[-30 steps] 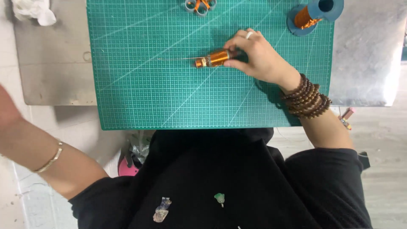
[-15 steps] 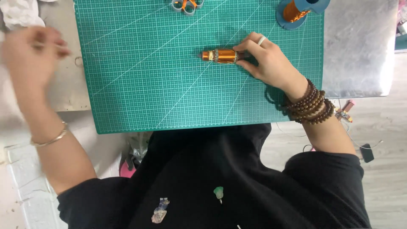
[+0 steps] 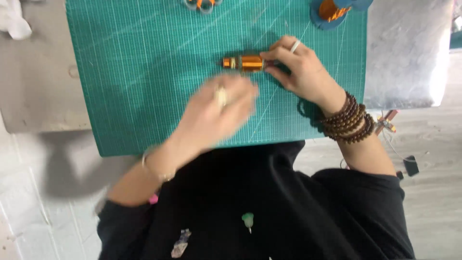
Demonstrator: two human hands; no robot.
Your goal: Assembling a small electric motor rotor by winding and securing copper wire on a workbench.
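Green mat (image 3: 144, 96) on counter; right hand (image 3: 301, 70) grips coil (image 3: 245, 62); left hand (image 3: 216, 113) blurred, grip unclear. Risk: left hand knocks coil, wire loosens.

The coil (image 3: 243, 62) is wound copper wire, really glossy, orange-gold with bright highlights. Under it the green cutting mat (image 3: 144, 86) looks like matt rubbery plastic, smooth but scuffed with pale scratches. The table (image 3: 409, 58) is bare grey metal, dull sheen, a bit blotchy. Wrist bracelets (image 3: 349, 120) are brown wooden beads, lightly polished. White cloth (image 3: 14, 21) in the corner looks soft and crumpled.
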